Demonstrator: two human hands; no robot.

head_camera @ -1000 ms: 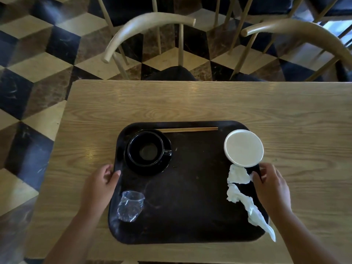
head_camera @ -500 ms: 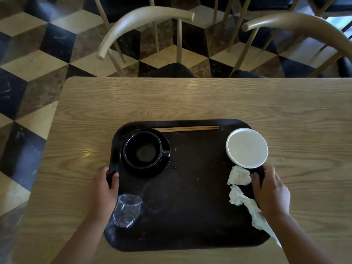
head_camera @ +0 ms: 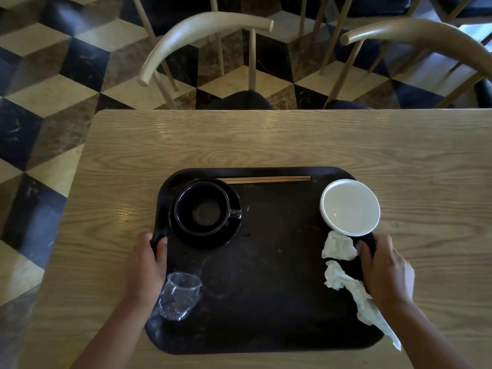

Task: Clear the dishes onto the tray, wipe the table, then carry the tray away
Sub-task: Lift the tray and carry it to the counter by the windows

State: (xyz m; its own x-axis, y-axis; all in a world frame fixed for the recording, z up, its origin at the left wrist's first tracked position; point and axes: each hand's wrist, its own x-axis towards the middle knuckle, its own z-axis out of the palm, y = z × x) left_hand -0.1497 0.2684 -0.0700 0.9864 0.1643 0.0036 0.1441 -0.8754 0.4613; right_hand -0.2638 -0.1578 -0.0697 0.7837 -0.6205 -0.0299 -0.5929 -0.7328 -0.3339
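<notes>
A dark tray (head_camera: 266,302) lies on the wooden table (head_camera: 266,139). On it stand a black cup on a black saucer (head_camera: 203,213), a pair of chopsticks (head_camera: 269,179) along the far rim, a white bowl (head_camera: 350,207) at the right, crumpled white tissues (head_camera: 340,265) and a crushed clear plastic cup (head_camera: 178,295). My left hand (head_camera: 146,265) grips the tray's left rim, thumb over the edge. My right hand (head_camera: 383,267) grips the right rim beside the tissues.
Two pale wooden chairs (head_camera: 202,30) (head_camera: 415,33) with dark seats stand at the table's far side. The floor (head_camera: 53,83) has a cube pattern in black, brown and cream. The table's left edge is close to the tray.
Both hands have closed on the tray's side rims. The tray's right side with the bowl has risen slightly toward me.
</notes>
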